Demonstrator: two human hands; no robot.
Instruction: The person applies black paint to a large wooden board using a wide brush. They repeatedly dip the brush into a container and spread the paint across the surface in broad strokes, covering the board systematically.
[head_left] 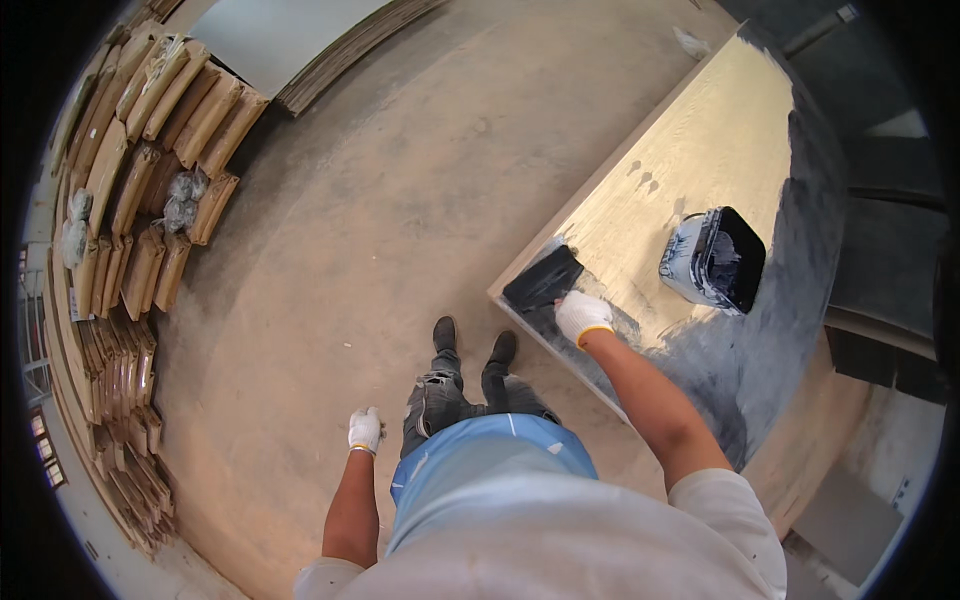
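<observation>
My right hand (584,318), in a white knitted glove with a yellow cuff, is closed on the handle of a wide flat spreader (543,280) coated in black. The spreader lies at the near left corner of a large pale wooden board (725,130). Dark grey-black coating (770,340) covers the board's right and near parts; its middle and far part is bare wood. On the board, beyond my right hand, stands a white bucket (686,262) smeared with black, its inside dark. My left hand (366,430), also gloved, hangs by my left leg, fingers curled around nothing visible.
Stacks of brown wrapped panels (130,190) rise along the left, with clear plastic bundles (182,200) among them. A pile of sheets with a pale top (275,40) lies at the far left. Dusty concrete floor (340,220) stretches between. Dark panels (890,270) are at the right.
</observation>
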